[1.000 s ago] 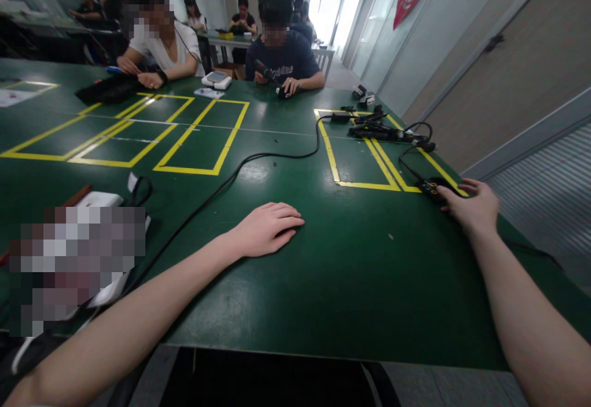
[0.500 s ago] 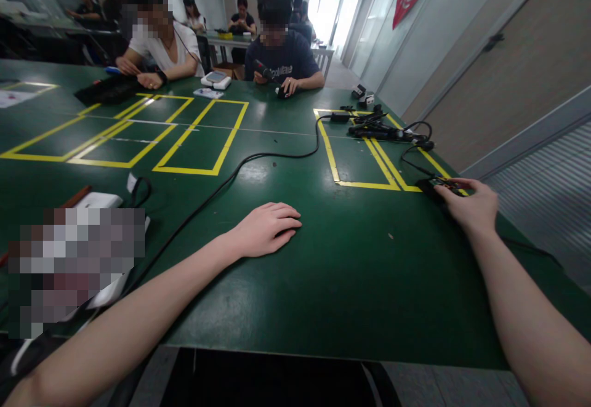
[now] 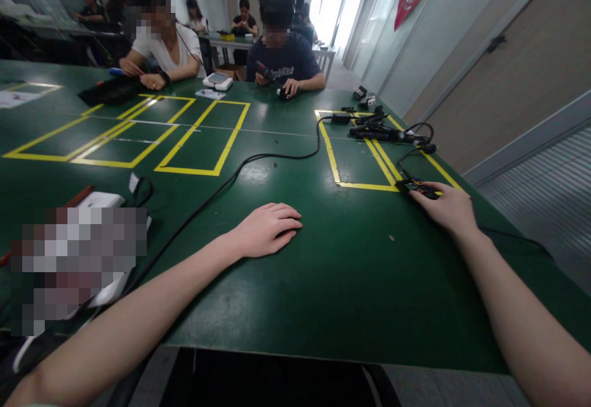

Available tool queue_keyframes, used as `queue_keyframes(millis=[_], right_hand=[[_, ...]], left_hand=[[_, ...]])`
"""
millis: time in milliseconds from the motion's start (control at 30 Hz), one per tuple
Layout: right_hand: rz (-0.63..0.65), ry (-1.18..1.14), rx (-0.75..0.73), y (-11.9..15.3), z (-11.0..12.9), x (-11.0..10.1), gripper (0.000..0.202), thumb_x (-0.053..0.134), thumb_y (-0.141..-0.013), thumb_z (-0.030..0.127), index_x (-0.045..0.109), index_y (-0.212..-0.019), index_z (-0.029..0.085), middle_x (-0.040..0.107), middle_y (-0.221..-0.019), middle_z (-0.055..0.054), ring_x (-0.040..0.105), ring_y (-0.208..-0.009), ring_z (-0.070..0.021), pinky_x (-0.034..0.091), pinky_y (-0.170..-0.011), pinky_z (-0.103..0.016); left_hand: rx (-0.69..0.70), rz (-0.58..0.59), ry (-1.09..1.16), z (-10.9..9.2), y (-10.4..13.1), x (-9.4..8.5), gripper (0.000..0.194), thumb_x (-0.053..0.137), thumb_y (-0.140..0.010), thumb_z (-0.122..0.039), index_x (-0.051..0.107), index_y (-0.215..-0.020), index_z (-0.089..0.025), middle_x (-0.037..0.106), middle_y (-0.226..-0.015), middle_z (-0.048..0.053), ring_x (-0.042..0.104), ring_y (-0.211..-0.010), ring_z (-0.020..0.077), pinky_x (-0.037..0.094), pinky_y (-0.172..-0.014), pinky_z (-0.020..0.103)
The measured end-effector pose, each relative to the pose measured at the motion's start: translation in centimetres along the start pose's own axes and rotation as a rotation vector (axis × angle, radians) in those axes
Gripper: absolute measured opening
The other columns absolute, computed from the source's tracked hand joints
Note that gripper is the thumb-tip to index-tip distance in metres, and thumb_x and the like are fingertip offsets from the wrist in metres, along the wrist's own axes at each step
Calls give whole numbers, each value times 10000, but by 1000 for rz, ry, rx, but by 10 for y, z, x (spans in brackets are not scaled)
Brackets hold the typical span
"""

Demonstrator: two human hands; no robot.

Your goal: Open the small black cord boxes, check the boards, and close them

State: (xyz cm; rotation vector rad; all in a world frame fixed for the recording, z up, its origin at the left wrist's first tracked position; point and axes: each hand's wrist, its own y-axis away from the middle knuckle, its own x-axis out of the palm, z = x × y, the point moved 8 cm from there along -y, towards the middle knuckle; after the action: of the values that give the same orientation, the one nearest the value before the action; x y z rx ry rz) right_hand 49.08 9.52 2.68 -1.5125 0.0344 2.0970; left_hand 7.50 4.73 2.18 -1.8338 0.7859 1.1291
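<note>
My left hand [image 3: 266,230] lies palm down on the green table [image 3: 305,296], fingers together and slightly curled, with nothing visible in it; its thumb stands a little apart. At the right, my right hand [image 3: 446,205] grips a small black device [image 3: 419,188] with coloured wires on top, thumb on the near side and fingers on the far side. The device is near the lower corner of the yellow tape outlines [image 3: 367,186]. A black cable [image 3: 409,157] runs close behind it.
Black cables and connectors [image 3: 376,128] lie in a bundle at the back right. A long black cable [image 3: 240,167] crosses the table. White devices [image 3: 108,290] sit at the left, partly blurred. Two people [image 3: 289,59] sit across the table, one holding a dark tool.
My right hand has moved left along the table with the black device in it. My left hand has stayed in place.
</note>
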Motion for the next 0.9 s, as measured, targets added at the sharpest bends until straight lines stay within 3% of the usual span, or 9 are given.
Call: queue_keyframes(millis=[100,233,333,400,467,567,700,900], right_hand=[[120,-11,-140,19,46,18,395,753,-802,388,767,-1116,149,775,-994,-147,707,-895,-323,546,-767,-403],[235,-300,-603,71,126,29,342,731,-842,389,761,-1130,207,783,-1084,-114,743,-955,-305,603,-855,-441],[485,-492,-925,129,176,27,314,720,-888,312,742,-1186,215,776,-1083,-87,752,-950,-246,613,-852,-375],[664,-583,-1072,165,196,23,322,730,-889,255,734,-1208,214,767,-1082,-78,749,-929,-207,609,-797,-308],[723,-617,-1123,183,206,18,326,733,-896,224,728,-1222,207,762,-1070,-76,746,-920,-192,603,-798,-291],[671,-605,-1139,188,209,18,338,719,-915,224,712,-1252,206,758,-1090,-86,745,-937,-198,605,-808,-303],[565,-589,-1150,182,205,20,350,691,-934,238,690,-1282,211,760,-1087,-88,751,-939,-202,613,-803,-307],[498,-562,-1150,180,203,18,361,689,-944,268,682,-1302,218,780,-1110,-88,771,-943,-204,631,-791,-299]], left_hand=[[4,1,5,0,0,1,280,502,-1043,-248,730,-1182,-162,728,-1288,116,665,-1224,269,540,-1045,444],[-19,-30,57,0,0,-3,301,507,-1036,-254,685,-1270,-191,719,-1289,109,663,-1208,248,541,-1039,428],[-37,-122,102,-2,0,-15,329,573,-1003,-338,670,-1278,-187,710,-1238,125,664,-1150,255,556,-993,423],[-12,-160,122,-6,1,-21,370,643,-956,-440,690,-1211,-176,708,-1170,130,668,-1082,263,563,-947,419],[41,-129,161,-13,1,-20,399,689,-913,-528,714,-1085,-169,712,-1036,109,672,-960,245,565,-869,389],[72,-60,199,-20,2,-12,419,710,-891,-581,715,-974,-170,688,-922,78,653,-853,215,547,-777,344],[-4,-38,149,-16,1,-6,420,705,-897,-582,720,-1024,-181,675,-964,76,649,-872,214,535,-785,342],[-126,-32,73,-6,1,-6,498,700,-892,-623,720,-1139,-192,687,-1044,90,643,-967,254,538,-915,420]])
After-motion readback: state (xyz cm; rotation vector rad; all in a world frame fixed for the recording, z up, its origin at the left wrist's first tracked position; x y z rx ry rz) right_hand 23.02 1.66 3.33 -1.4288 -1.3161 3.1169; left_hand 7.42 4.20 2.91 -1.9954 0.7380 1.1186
